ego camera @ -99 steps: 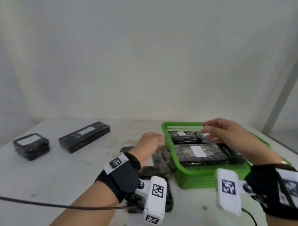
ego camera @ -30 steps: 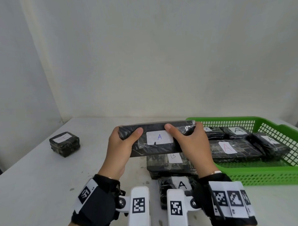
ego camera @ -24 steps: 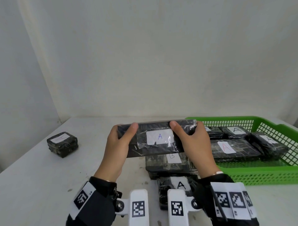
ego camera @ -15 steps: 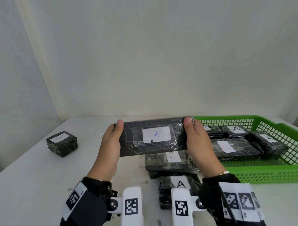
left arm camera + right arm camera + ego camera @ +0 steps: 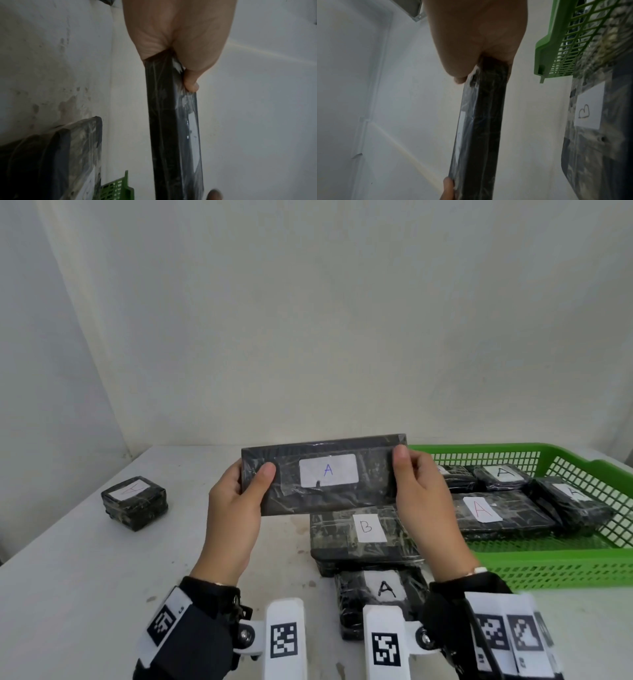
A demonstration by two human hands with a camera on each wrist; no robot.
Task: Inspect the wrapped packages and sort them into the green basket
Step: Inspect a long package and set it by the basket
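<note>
Above the worktop's middle, the left hand [image 5: 236, 508] and right hand [image 5: 424, 501] pinch the ends of a long wrapped package [image 5: 325, 474], holding it upright, label "A" facing the person, likely for reading before going into the green basket [image 5: 565, 570] along the right edge.

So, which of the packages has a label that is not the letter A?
The package lying on the table just left of the basket: its label reads B, while every other readable label shows A.
</note>
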